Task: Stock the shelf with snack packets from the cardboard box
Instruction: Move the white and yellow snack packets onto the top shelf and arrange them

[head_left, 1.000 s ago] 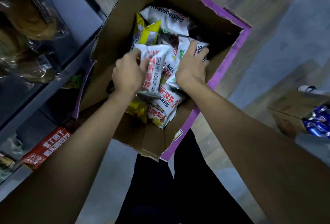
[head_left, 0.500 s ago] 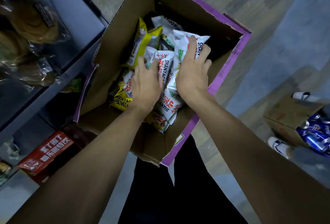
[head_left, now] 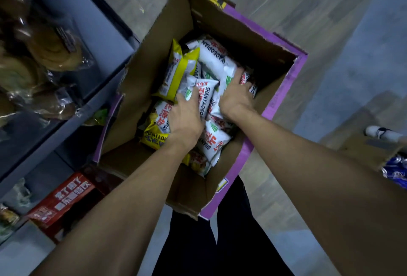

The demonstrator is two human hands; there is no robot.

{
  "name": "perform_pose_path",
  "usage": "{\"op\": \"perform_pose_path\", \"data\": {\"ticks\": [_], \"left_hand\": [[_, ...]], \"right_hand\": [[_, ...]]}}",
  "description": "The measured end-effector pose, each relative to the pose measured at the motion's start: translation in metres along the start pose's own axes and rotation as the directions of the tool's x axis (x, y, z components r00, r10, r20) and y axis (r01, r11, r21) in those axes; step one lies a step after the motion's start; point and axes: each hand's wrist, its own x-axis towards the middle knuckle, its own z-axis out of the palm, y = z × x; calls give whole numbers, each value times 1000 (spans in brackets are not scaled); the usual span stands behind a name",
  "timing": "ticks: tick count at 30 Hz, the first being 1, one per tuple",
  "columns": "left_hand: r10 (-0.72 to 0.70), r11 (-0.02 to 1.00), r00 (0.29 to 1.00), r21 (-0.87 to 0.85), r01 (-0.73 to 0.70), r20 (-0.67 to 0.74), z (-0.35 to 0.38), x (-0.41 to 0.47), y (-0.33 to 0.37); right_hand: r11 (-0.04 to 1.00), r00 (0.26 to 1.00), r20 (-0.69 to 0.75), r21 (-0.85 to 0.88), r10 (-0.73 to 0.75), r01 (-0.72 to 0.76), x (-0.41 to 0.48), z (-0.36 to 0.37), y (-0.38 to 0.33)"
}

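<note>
Head camera looking steeply down from above

One wide-angle view is peering close over both forearms into the open cardboard box [head_left: 220,33], taking in the shelf [head_left: 72,90] along the left edge and floor [head_left: 308,11] beyond and right.

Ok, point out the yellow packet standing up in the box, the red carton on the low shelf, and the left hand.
yellow packet [head_left: 176,71], head view, its front face.
red carton [head_left: 62,200], head view, its printed top.
left hand [head_left: 184,119], head view, the back of it.

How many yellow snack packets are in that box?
2 show: one yellow packet standing at the far left, another lying beside the left hand. More may be buried.
</note>
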Motion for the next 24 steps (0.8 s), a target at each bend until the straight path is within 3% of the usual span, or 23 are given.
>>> {"op": "perform_pose_path", "data": {"ticks": [11,24], "left_hand": [[-150,935,980,-342,97,-132,-105,-129,0],[-194,884,862,-464,-54,-469,-209,-237,18]], "right_hand": [[941,917,-220,-145,-333,307,-142,-103,-31],[890,822,-345,-117,-452,440,-264,-198,-9]]}}
